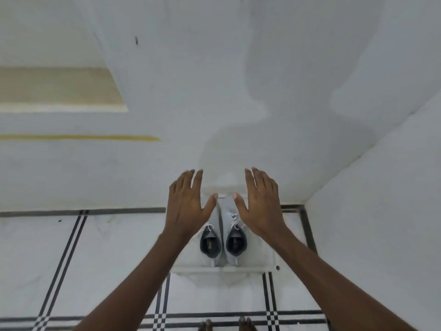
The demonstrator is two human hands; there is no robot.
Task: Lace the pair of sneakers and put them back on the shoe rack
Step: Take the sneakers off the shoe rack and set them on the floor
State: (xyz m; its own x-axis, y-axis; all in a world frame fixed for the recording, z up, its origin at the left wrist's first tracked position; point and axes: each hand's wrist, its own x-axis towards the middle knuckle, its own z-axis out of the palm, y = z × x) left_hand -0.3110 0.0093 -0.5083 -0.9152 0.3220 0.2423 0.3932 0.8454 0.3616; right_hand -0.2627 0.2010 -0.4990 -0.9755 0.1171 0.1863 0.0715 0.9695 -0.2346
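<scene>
Head view: a white shoe rack (248, 268) stands on the tiled floor (100, 271) against the wall, carrying the pale grey sneakers (223, 237) side by side, white laces tied, dark insides showing. Above them the left hand (188, 206) and right hand (260, 204) hover with fingers (196, 180) spread, grasping nothing.

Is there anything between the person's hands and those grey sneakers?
Nothing visible. The left hand and right hand hover open, fingers spread, above the pair of grey lace-up sneakers, which sit side by side on the white shoe rack by the wall.
</scene>
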